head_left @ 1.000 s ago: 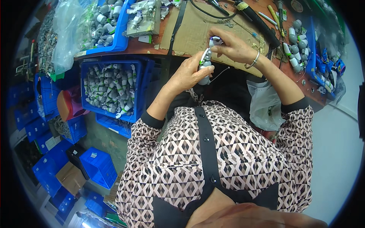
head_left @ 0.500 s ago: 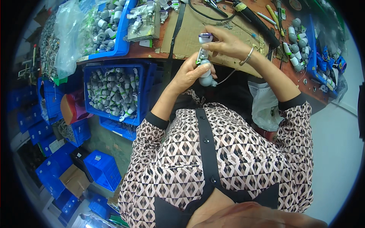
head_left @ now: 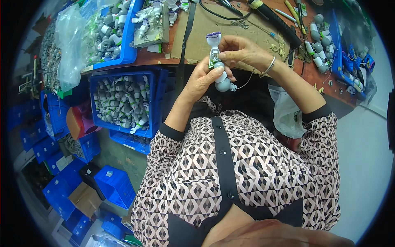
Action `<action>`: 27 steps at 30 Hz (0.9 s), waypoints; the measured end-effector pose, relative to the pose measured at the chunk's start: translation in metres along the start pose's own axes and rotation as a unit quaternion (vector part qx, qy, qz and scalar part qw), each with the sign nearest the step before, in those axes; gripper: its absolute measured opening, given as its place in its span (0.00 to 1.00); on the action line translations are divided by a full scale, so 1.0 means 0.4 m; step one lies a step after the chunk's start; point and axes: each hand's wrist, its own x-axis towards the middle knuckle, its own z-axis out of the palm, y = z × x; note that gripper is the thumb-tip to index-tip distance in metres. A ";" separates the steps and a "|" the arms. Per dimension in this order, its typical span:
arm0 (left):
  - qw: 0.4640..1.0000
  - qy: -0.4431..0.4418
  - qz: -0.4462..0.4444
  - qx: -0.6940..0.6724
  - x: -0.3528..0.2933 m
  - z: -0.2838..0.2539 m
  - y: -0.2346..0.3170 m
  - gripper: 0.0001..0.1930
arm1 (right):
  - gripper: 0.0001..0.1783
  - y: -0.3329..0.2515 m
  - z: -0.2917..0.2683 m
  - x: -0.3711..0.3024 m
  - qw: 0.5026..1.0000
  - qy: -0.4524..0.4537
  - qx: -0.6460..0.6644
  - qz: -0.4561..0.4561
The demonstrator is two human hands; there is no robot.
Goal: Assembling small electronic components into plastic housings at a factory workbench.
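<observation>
I am holding a small grey-and-white toy figure [head_left: 219, 74] up in front of my chest, just off the near edge of the surface [head_left: 312, 78], and I am working on its upper end. My left hand [head_left: 202, 80] is wrapping around the rounded grey lower body, grip closed firmly on it from the left side, thumb lying across the middle. My right hand [head_left: 242, 51] is coming over from the right, fingertips pinching tight on the white upper section just below the purple-topped cap [head_left: 213, 36]; how much of that pinch is on the cap itself I cannot tell. A thin wire [head_left: 246, 82] is trailing from the grey base toward my right wrist, where a silver bangle [head_left: 268, 66] is sitting. I judge this to be the fitting step: the two halves are being pressed or twisted together while I am steadying the body. The next move, as I read it, is calling for a straight, even push along the figure's long axis, keeping the wire out of the seam so it is not getting nipped. Below and to my left a blue bin [head_left: 160, 103] is holding a heap of similar figures, and a sheet of brown cardboard [head_left: 197, 33] is lying on the surface just beyond my hands, with a black soldering tool [head_left: 273, 18] lying across it further back.
</observation>
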 end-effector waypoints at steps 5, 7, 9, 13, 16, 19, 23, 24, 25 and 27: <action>1.000 -0.012 -0.010 -0.007 -0.004 -0.007 -0.010 0.19 | 0.10 0.004 0.005 -0.003 1.000 -0.007 0.002 0.000; 1.000 -0.009 -0.012 -0.017 -0.010 -0.002 -0.007 0.19 | 0.11 0.005 0.008 -0.004 1.000 -0.013 -0.013 -0.006; 0.999 -0.010 -0.015 -0.029 -0.010 -0.001 -0.007 0.19 | 0.11 0.013 0.009 -0.003 1.000 0.000 0.020 -0.003; 0.998 -0.023 -0.013 -0.052 -0.013 -0.003 -0.006 0.18 | 0.10 0.004 0.008 -0.003 1.000 -0.008 -0.020 -0.015; 0.998 -0.027 -0.019 -0.061 -0.013 -0.010 -0.017 0.17 | 0.09 0.009 0.010 -0.005 0.999 0.009 -0.034 -0.017; 0.999 -0.027 -0.021 -0.039 -0.015 -0.011 -0.015 0.18 | 0.10 0.010 0.011 -0.001 1.000 0.005 -0.018 -0.004; 0.999 -0.021 -0.021 0.024 -0.016 -0.002 -0.011 0.18 | 0.12 0.017 0.009 0.005 0.996 0.018 -0.054 0.068; 0.999 -0.021 -0.022 0.025 -0.016 -0.002 -0.013 0.18 | 0.13 0.024 0.010 0.006 0.996 0.028 -0.021 0.080; 0.991 0.001 -0.016 0.132 -0.014 -0.005 -0.016 0.18 | 0.13 0.027 0.013 0.004 0.996 0.028 -0.021 0.080; 0.971 0.024 -0.008 0.236 -0.013 -0.007 -0.024 0.18 | 0.13 0.034 0.018 0.006 0.997 0.043 0.003 0.062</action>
